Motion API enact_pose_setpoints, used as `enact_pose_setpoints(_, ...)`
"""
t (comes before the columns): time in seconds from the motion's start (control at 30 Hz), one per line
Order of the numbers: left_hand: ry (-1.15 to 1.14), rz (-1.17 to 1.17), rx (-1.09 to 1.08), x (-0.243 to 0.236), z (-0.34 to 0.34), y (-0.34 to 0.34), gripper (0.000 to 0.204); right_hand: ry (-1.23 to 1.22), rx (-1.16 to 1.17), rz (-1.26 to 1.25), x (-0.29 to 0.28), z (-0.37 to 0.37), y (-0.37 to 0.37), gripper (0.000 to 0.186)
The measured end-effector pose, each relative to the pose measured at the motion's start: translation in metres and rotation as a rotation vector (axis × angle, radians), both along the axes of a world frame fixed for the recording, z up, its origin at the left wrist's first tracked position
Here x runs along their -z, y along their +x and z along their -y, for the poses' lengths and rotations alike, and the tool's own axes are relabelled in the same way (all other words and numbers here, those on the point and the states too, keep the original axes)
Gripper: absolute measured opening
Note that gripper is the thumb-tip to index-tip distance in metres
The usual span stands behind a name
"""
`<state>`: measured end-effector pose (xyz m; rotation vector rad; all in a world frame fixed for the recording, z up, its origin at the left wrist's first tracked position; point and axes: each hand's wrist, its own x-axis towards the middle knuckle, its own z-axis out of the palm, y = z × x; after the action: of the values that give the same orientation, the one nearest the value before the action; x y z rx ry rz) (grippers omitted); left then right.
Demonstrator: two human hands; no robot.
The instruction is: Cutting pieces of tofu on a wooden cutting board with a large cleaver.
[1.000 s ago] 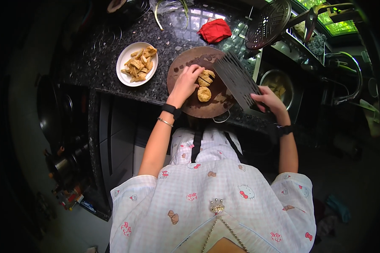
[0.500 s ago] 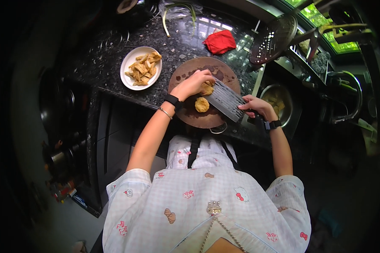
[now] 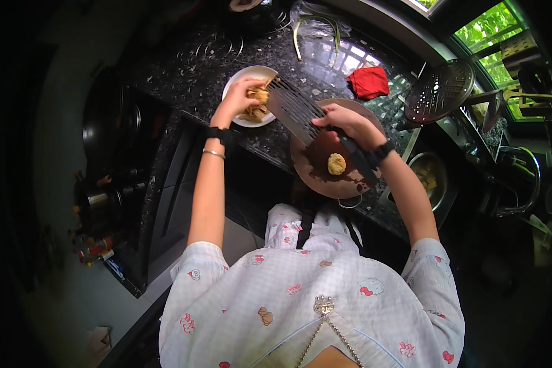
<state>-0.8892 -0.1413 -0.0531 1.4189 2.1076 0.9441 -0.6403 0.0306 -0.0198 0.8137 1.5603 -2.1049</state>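
My right hand [image 3: 352,126] grips the black handle of a cleaver [image 3: 295,113]. Its wide dark blade slants from the round cutting board [image 3: 310,178] toward a white plate [image 3: 228,86], the tip above the plate's right rim. Over that plate, my left hand [image 3: 238,98] curls its fingers and thumb around cut golden-brown pieces, which look like fried tofu [image 3: 257,101], beside the blade tip. Part of the heap is hidden by the fingers. One whole round golden piece [image 3: 336,164] lies on the board below the cleaver.
A red cloth [image 3: 369,83] lies beyond the board on the speckled black counter. Green onion [image 3: 297,40] and a clear plastic bag are at the back. To the right, a metal bowl [image 3: 432,178] with pale pieces sits in the sink area, below a perforated skimmer [image 3: 440,91].
Both hands and the cleaver have moved left from the board to the plate. The piece that was under my left hand is gone from the board. The whole view has shifted.
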Motion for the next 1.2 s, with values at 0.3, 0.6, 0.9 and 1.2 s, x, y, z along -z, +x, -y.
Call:
enact_pose_setpoints(0.3, -0.113, -0.206, -0.064, 0.032, 0.007, -0.042, 0.043, 0.011, 0.135, 0.021, -0.018, 0.004, 0.016, 0.011)
enact_pose_setpoints(0.6, 0.202, -0.083, 0.351, -0.002, 0.021, 0.182, 0.039, 0.888, 0.240, 0.067, -0.012, 0.021, 0.203, 0.015)
enact_pose_setpoints(0.9, 0.223, -0.176, 0.173, 0.047, 0.002, 0.278, 0.026, 1.198, 0.250, 0.000, -0.009, 0.061, 0.224, 0.010)
enact_pose_setpoints(1.2, 0.161, -0.466, -0.057, 0.058, 0.008, 0.303, 0.019, 1.481, -0.117, -0.180, 0.020, 0.063, 0.198, 0.013)
